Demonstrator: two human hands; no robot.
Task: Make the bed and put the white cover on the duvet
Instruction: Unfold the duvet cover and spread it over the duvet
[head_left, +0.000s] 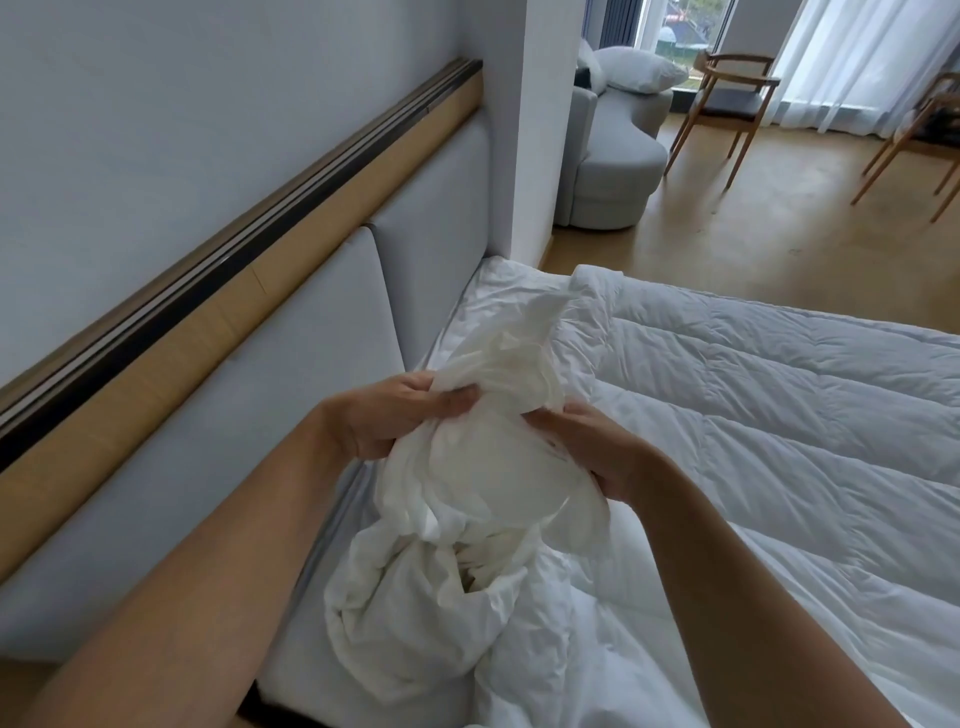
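The white cover is hanging in 1 crumpled bunch above the headboard edge of the bed, with its lower folds sagging onto the bedding below. The left hand is gripping the top of the bunch with fingers curled into the cloth, and the right hand is pinching a fold on the opposite side. The 2 hands are holding close together, probably because the person is feeling through the layers for a corner or the opening before the cover can go over anything.

The duvet, 1 quilted white piece, is lying spread flat across the bed toward its far edge. Its near corner is folding back beside the cover, so it looks ready to be sleeved. The covering step is judged barely begun.

Along the left edge of the bed, the headboard is showing 2 padded grey panels under a wooden rail. Beyond the far corner of the bed, 1 grey armchair is carrying at least 1 pillow, likely set aside to clear the mattress. 2 wooden chairs are standing by the white curtain.
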